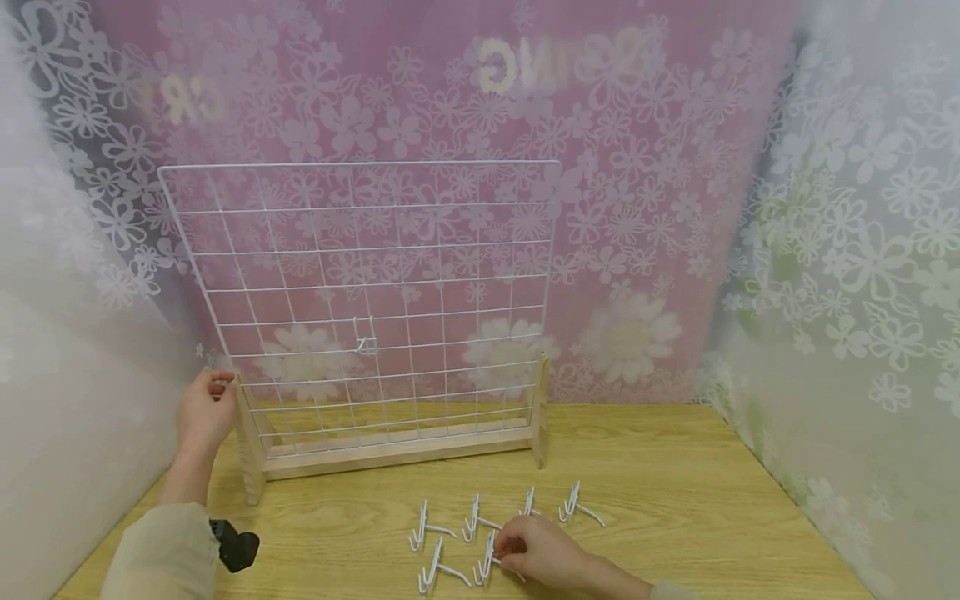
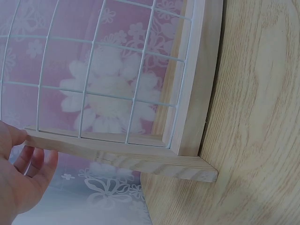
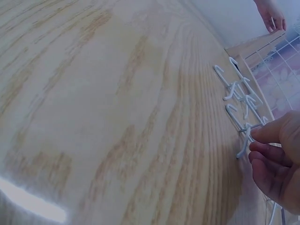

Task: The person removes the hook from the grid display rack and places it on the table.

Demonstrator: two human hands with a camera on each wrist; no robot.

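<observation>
A white wire grid panel (image 1: 408, 275) stands upright in a wooden stand (image 1: 397, 454). My left hand (image 1: 206, 408) holds the top of the stand's left side post (image 2: 61, 143), thumb on one face and fingers on the other. At the front of the table, my right hand (image 1: 543, 554) pinches a white wire hook (image 3: 244, 129) between thumb and fingertips. Several similar hooks, such as this one (image 1: 440, 569), lie around it, and the right hand partly covers one behind. One white hook (image 1: 366, 340) hangs on the grid near its middle.
The stand and hooks share a wood-grain table (image 1: 660, 467). Behind rises a pink flowered curtain (image 1: 637, 250), with pale flowered sheets (image 1: 862, 275) at the sides. A black wrist device (image 1: 236, 546) sits by the left sleeve.
</observation>
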